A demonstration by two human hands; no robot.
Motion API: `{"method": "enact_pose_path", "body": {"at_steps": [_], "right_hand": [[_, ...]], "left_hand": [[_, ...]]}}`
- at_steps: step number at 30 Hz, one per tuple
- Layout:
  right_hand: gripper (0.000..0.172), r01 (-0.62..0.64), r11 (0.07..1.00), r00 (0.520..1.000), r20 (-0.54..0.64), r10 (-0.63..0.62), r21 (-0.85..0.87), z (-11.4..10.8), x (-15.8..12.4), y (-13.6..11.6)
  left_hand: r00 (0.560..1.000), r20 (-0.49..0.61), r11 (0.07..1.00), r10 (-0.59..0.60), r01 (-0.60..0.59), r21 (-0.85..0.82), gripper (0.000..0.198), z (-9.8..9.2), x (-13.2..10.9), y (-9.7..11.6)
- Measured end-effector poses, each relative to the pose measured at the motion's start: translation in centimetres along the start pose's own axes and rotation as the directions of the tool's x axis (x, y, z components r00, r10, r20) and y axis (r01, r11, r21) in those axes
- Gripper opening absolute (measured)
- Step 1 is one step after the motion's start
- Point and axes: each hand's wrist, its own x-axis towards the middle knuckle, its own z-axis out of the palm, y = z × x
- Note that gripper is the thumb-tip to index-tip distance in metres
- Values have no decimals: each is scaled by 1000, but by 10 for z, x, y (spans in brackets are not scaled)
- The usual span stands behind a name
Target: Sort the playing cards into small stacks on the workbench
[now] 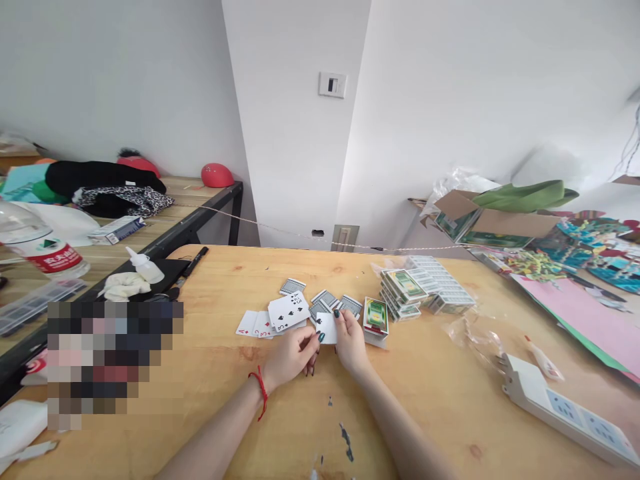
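Note:
Both my hands meet over the wooden table at a white playing card with a black spade mark. My left hand, with a red string on its wrist, pinches the card's left edge. My right hand grips its right side, thumb on top. Left of them lies a face-up pile topped by a spade card, overlapping red-suited cards. Behind my hands are face-down grey patterned cards. A green card box rests just right of my right hand.
Stacked card boxes stand at the back right, with a power strip and a glue tube nearer. To the left are a black marker, a small squeeze bottle and a large water bottle.

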Motion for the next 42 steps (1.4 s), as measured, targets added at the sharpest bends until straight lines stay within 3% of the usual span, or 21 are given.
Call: {"method": "enact_pose_path", "body": {"at_steps": [5,9,13,17,20,25,29,33,38,42], "right_hand": [[34,76,972,988,-113,-103,-221,3,-10,-3],[38,27,984,990,-131,-51,-176,7,-12,0],[39,-15,999,998,-57,13,-32,6,-9,-1],[38,-7,1000,1000,7,7,20,6,-10,-5],[39,-85,990,992,105,73,115,9,-14,-8],[43,-214,952,958,237,160,220,13,-15,-8],[41,-146,967,982,146,117,210,15,-17,-11],[37,-85,985,990,127,66,148,15,-20,-16],[39,87,991,996,-5,-88,-105,11,-18,-15],[42,51,992,999,13,-50,-114,11,-15,-9]], "left_hand": [[1000,-14,999,-16,16,-28,31,1,0,0],[999,-34,999,15,-14,49,31,2,0,-2],[1000,-19,999,-9,10,38,33,2,2,-6],[999,-8,994,-50,49,-100,37,0,5,-8],[998,-39,985,-48,40,-171,35,-2,6,-7],[994,-113,994,-11,-1,-106,39,-2,6,-9],[989,-141,993,-32,15,-120,42,0,6,-9],[983,-178,989,-39,14,-144,36,3,5,-3],[963,-269,999,-22,28,18,33,9,3,-2],[941,-335,988,49,4,157,33,9,3,-6]]}}
